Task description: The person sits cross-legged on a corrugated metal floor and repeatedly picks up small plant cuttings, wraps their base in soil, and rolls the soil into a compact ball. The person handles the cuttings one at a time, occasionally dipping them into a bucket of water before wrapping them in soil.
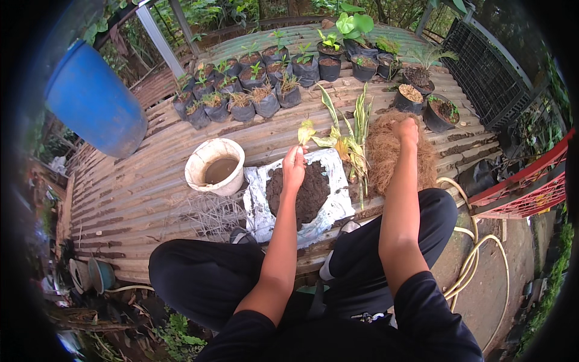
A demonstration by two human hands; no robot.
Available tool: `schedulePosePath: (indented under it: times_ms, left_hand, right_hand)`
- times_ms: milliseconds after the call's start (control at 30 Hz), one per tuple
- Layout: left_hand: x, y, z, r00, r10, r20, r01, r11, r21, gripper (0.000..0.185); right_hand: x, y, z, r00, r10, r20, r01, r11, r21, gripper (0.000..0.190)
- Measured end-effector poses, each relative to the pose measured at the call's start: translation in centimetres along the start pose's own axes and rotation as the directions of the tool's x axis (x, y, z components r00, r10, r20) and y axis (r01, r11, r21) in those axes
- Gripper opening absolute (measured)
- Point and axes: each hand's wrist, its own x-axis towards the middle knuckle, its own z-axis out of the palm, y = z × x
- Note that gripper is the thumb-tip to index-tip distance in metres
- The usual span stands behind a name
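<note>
My left hand (295, 164) pinches a small yellow-green leafy cutting (306, 131) by its stem, above the far edge of a white plastic sack (338, 171). Dark moist soil (312, 192) lies heaped on that sack. My right hand (406, 130) is on a pile of brown coconut fibre (384, 151), its fingers partly buried or turned away, so its hold is unclear. Between the two hands lie variegated snake plant leaves (360, 120) and other yellowed cuttings (346, 151). Left of the sack stands a white bucket (194, 169) with muddy water (220, 170).
Corrugated metal sheeting (149, 190) forms the work surface. Several potted seedlings (253, 72) line its far side. A blue drum (97, 99) stands at left, with tangled wire (215, 212) nearer me. Right are a black crate (488, 72), a red crate (529, 185) and a hose (472, 258).
</note>
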Motion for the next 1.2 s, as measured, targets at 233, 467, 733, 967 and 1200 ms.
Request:
schedulePosePath:
  times_ms: [233, 467, 733, 967, 1200]
  left_hand:
    - [0.5, -0.3, -0.6, 0.999, 0.005, -0.035, -0.004, 1.0, 0.014, 0.025]
    - [0.6, -1.3, -3.1, 0.993, -0.023, -0.117, 0.023, 1.0, -0.003, 0.026]
    - [-0.7, -3.7, -7.0, 0.974, -0.07, -0.214, 0.078, 0.997, 0.029, 0.027]
    - [-1.7, -4.9, -10.3, 0.951, -0.1, -0.292, 0.104, 0.995, 0.001, 0.029]
    - [-1.8, -4.5, -10.1, 0.951, -0.111, -0.29, 0.106, 0.994, -0.035, 0.029]
  right_hand:
    - [-0.8, 0.7, 0.8, 0.972, 0.032, -0.234, -0.019, 0.998, 0.057, 0.034]
    - [-2.1, 0.0, 8.1, 0.875, -0.448, 0.182, 0.354, 0.85, 0.389, 0.02]
    - [-10.7, -0.5, 17.8, 0.499, -0.638, 0.586, 0.467, 0.768, 0.439, 0.066]
    - [-19.8, -0.3, 19.3, 0.243, -0.761, 0.601, 0.856, 0.46, 0.236, 0.116]
    - [-21.2, 1.9, 21.6, 0.24, -0.853, 0.463, 0.916, 0.357, 0.181, 0.101]
